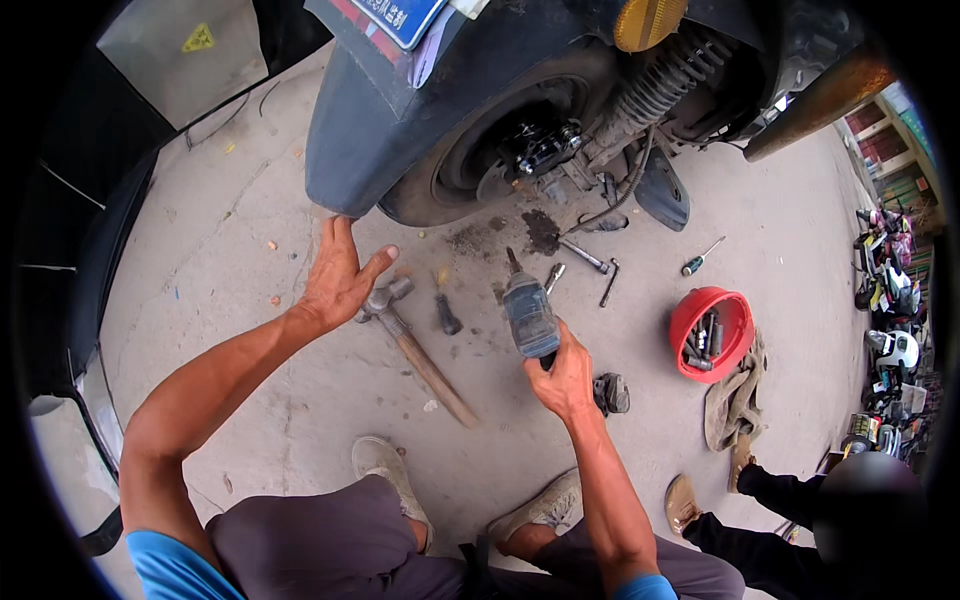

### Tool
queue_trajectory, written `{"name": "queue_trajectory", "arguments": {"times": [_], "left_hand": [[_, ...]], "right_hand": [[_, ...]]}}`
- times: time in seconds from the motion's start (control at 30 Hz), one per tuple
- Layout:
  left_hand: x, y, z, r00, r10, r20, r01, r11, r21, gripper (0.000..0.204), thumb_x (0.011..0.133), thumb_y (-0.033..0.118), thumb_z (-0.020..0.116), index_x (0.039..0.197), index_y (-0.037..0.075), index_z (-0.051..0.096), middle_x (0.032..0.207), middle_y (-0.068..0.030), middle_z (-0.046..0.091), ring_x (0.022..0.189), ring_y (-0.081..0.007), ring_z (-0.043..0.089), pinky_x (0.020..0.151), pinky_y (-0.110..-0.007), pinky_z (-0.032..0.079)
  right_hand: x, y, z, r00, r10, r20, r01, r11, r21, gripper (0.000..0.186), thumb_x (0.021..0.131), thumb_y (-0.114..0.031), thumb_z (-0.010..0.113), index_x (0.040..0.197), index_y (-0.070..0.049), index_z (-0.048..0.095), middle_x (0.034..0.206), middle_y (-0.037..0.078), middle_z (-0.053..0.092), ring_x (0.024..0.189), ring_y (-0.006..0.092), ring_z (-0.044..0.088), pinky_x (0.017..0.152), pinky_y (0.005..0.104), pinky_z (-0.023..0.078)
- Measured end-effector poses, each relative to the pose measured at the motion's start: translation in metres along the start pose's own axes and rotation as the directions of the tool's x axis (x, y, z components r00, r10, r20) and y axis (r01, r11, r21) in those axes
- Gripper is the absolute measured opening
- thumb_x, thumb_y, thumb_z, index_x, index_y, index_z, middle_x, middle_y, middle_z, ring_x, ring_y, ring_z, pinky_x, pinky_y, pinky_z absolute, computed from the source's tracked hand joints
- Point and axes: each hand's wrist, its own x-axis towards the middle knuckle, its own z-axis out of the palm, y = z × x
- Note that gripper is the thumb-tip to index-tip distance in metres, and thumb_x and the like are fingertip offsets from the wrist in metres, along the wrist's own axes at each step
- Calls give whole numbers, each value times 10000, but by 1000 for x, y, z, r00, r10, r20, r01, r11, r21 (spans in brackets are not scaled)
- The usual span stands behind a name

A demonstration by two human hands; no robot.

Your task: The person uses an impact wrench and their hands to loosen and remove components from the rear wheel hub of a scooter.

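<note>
Left hand [338, 278]: half-open, at near edge of mudguard [350, 150]
Right hand [566, 376]: wrapped round power driver [530, 315]
Wheel [485, 150]: fitted; work apparently unfinished

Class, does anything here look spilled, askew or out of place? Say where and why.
Yes: a dark patch on the pale floor near the wheel. It contrasts sharply with the surface around it; it may be spilled grease or loose dirt, but the picture cannot settle which.

Matt plastic mudguard [350, 150], wooden hammer handle [428, 368]
</note>
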Motion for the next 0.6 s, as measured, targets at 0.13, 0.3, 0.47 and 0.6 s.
{"name": "queue_trajectory", "arguments": {"times": [0.13, 0.3, 0.47, 0.6], "left_hand": [[-36, 17, 27, 756, -119, 643, 523, 700, -487, 623, 1002, 507, 481, 1297, -41, 483, 1181, -182, 603, 1125, -268, 574, 1004, -386, 451], [-32, 117, 96, 819, 126, 559, 558, 48, -828, 560, 1031, 457, 449, 1335, -13, 475, 1217, -155, 611, 1130, -224, 592, 985, -398, 480], [1, 161, 86, 844, 199, 498, 503, 31, -864, 515, 1027, 463, 455, 1216, -6, 559, 1112, -142, 652, 1054, -206, 624, 934, -391, 507], [18, 167, 83, 838, 204, 506, 512, 25, -858, 485, 1032, 458, 447, 1076, 5, 612, 971, -115, 688, 913, -183, 663, 841, -351, 547]], "right_hand": [[-13, -14, 2, 949, -77, -305, 193, 909, 371, 293, 857, -212, 779, 1053, -26, 664, 902, 51, 679, 755, 155, 606, 737, 327, 512], [-36, 1, 0, 960, 204, -192, 1, 683, 730, 288, 857, -202, 766, 1025, -6, 639, 740, 29, 590, 601, 116, 534, 577, 259, 446], [-31, -20, -1, 941, 243, -237, 93, 487, 868, 358, 844, -227, 723, 1029, 53, 598, 682, 62, 563, 541, 158, 533, 535, 294, 457], [-18, -26, 6, 935, 299, -191, 96, 304, 948, 459, 827, -302, 709, 1072, 57, 564, 644, 78, 514, 521, 180, 503, 503, 325, 447]]}}
